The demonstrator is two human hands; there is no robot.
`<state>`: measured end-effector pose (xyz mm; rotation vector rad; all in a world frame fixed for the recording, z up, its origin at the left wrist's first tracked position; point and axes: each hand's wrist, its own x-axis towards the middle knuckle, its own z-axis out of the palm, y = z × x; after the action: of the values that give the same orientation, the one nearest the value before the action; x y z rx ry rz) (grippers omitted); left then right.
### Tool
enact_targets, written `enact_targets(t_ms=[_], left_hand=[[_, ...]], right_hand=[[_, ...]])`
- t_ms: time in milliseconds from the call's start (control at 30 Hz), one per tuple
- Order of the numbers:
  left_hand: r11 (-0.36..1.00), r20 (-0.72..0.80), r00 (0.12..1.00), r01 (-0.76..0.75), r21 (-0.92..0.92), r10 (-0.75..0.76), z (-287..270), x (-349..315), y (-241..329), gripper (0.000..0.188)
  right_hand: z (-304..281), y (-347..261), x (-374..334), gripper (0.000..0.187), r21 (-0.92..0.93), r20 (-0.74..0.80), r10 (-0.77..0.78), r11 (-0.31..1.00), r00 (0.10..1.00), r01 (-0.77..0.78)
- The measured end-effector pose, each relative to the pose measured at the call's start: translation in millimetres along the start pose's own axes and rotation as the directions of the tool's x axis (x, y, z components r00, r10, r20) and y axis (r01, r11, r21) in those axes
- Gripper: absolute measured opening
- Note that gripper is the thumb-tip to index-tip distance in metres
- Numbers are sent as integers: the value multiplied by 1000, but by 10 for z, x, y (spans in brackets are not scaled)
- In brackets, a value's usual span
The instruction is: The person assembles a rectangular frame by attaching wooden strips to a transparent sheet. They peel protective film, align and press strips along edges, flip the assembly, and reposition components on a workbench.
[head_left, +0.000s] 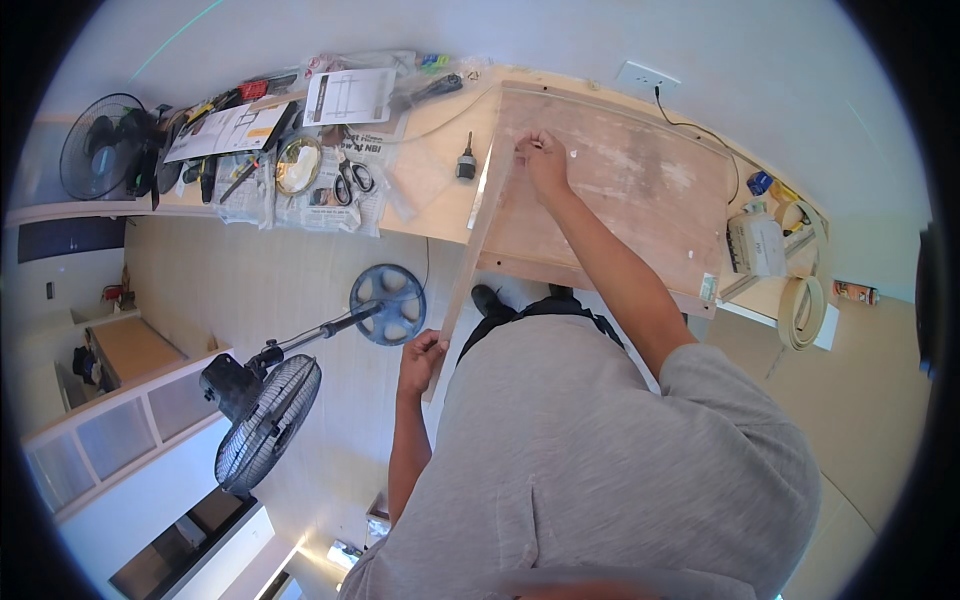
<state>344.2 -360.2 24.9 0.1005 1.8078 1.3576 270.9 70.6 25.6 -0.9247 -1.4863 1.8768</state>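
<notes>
A long, thin wooden strip (465, 285) runs along the left edge of a brownish wooden panel (640, 160) and sticks out past its near end. My left hand (422, 362) is closed around the strip's near end, off the bench. Over the panel's far left part, my right hand (544, 165) is closed in a pinch, its fingertips close to the strip. Something small and dark shows at those fingertips, too small to name. Left of the panel, a drill chuck or similar dark tool with a thin bit (466, 160) stands on the bench.
Scissors (353, 178), a tape roll (298, 165), papers and tools crowd the bench's left side. A standing fan (268, 420) is on the floor at left. Rolled edging strip (800, 312) and a box (757, 245) lie at right. A cord (700, 130) hangs from a wall socket.
</notes>
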Motion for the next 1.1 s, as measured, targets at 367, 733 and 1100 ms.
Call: enact_targets(t_ms=[367,733,1100], left_hand=[[972,-469,864,-230,-43,184,-358,737,392,13],[846,-669,693,-501,-181,267,-649,1834,1122,13],[929,-643,733,-359,-88,222,-979,2543,1206,12]], right_hand=[[-940,-109,-1271,35,-365,527,433,892,732,-265],[-2035,146,-2650,27,-112,37,706,706,707,-699],[-1774,434,-2917,30,140,-72,636,769,768,-623]])
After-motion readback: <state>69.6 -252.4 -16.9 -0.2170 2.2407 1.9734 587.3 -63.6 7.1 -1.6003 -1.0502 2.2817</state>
